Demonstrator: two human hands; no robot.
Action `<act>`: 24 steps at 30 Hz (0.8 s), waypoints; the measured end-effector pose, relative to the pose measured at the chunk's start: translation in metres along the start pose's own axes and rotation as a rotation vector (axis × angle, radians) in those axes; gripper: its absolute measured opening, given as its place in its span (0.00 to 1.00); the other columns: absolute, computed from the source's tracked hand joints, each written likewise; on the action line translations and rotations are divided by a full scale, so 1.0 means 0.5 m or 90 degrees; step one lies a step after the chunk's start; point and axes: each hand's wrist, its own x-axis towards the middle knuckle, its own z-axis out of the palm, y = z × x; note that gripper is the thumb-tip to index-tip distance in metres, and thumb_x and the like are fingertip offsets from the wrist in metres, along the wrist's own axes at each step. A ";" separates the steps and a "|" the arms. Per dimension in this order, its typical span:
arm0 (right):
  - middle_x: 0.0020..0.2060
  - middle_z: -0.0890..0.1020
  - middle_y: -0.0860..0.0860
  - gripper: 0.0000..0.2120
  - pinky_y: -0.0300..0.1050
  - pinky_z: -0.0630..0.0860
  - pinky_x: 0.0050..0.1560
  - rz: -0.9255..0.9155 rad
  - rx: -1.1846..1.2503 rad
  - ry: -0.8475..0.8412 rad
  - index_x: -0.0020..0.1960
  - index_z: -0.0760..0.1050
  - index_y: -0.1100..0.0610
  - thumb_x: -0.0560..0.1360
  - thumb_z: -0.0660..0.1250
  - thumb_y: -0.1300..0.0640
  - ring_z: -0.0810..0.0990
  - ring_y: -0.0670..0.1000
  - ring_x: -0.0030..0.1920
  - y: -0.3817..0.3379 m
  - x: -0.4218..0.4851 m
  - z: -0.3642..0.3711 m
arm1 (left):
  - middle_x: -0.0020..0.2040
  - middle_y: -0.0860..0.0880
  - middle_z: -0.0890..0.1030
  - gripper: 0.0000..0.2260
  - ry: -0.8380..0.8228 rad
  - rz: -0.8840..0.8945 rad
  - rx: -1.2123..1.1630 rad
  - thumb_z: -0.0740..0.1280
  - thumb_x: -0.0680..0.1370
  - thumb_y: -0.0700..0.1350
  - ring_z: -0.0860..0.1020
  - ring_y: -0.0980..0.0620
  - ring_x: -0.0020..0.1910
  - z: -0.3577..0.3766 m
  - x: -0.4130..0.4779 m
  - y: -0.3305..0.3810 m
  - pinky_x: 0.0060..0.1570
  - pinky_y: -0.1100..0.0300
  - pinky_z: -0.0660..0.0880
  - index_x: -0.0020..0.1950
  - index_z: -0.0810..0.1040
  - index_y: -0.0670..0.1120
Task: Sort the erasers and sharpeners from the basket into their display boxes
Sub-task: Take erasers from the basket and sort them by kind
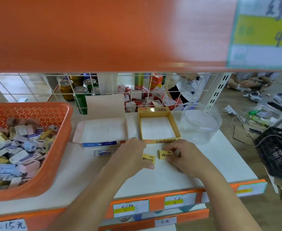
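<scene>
Left fingers pinch yellow eraser, right fingers pinch second eraser, near yellow box

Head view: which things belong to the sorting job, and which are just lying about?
Job: orange basket, white display box, yellow display box, white eraser, yellow eraser in left hand, second yellow eraser in right hand.
Lying about: clear tub, drink cans, black crate.

One orange basket at the left edge of the shelf holds a heap of erasers and sharpeners, too many to count. Two open display boxes stand behind: one white-and-blue box and one yellow box, with one clear tub beside them. Three erasers lie out front: a yellow eraser in the left hand, a second yellow eraser in the right hand, and one white eraser.
</scene>
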 end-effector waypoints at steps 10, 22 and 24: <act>0.48 0.75 0.44 0.13 0.23 0.65 0.41 -0.020 -0.035 0.043 0.57 0.80 0.50 0.75 0.68 0.60 0.71 0.39 0.42 0.008 0.018 0.018 | 0.47 0.50 0.74 0.14 0.086 0.020 -0.002 0.68 0.76 0.56 0.74 0.53 0.44 0.013 0.012 0.011 0.41 0.60 0.71 0.52 0.77 0.46; 0.38 0.72 0.40 0.10 0.27 0.67 0.39 -0.027 -0.035 0.091 0.56 0.81 0.55 0.74 0.69 0.60 0.70 0.38 0.35 -0.005 0.017 0.019 | 0.48 0.50 0.76 0.13 0.080 0.013 -0.022 0.68 0.76 0.54 0.74 0.52 0.46 0.015 0.020 0.008 0.45 0.57 0.73 0.53 0.76 0.46; 0.38 0.74 0.42 0.10 0.26 0.67 0.39 -0.025 -0.041 0.091 0.55 0.81 0.55 0.74 0.69 0.60 0.71 0.38 0.36 -0.006 0.016 0.018 | 0.48 0.50 0.76 0.13 0.084 0.010 -0.021 0.68 0.76 0.54 0.74 0.52 0.46 0.016 0.021 0.009 0.47 0.55 0.74 0.53 0.76 0.46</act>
